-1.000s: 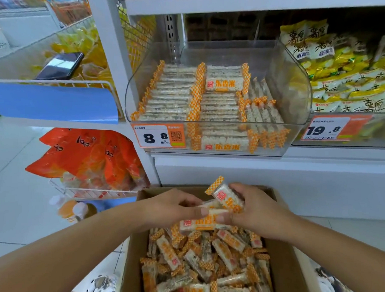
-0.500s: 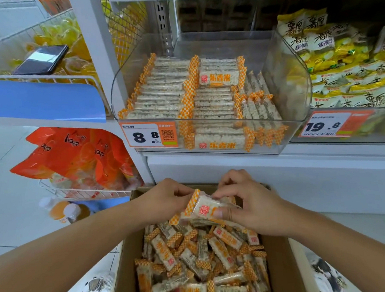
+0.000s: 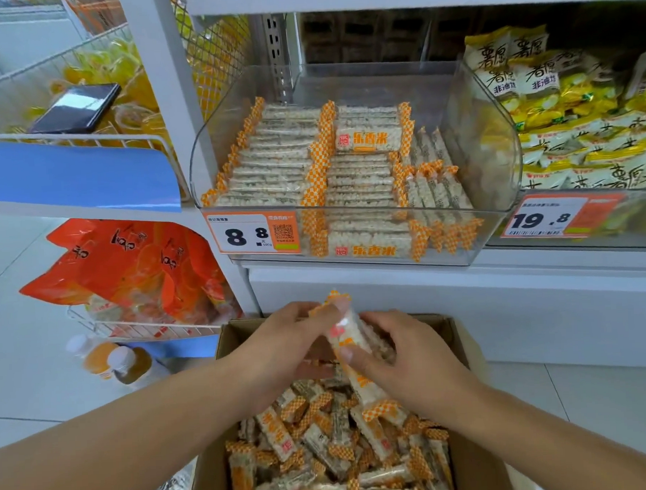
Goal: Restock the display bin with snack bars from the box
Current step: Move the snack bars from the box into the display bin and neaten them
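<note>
Snack bars: loose heap fills cardboard box [image 3: 468,472] at bottom of view, below shelf. Clear display bin [image 3: 498,215] on shelf above, partly stocked, bars in neat rows, price tag 8.8 [image 3: 252,233] on front. Left hand [image 3: 281,343] and right hand [image 3: 404,363] over box, both curled round same small bundle of bars [image 3: 349,336], tilted, orange checkered ends sticking out top and bottom. Phone [image 3: 77,108] in wire basket upper left.

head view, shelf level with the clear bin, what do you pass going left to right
phone in the wire basket → price tag 8.8 → clear bin of snack bars → price tag 19.8 → yellow snack bags
</note>
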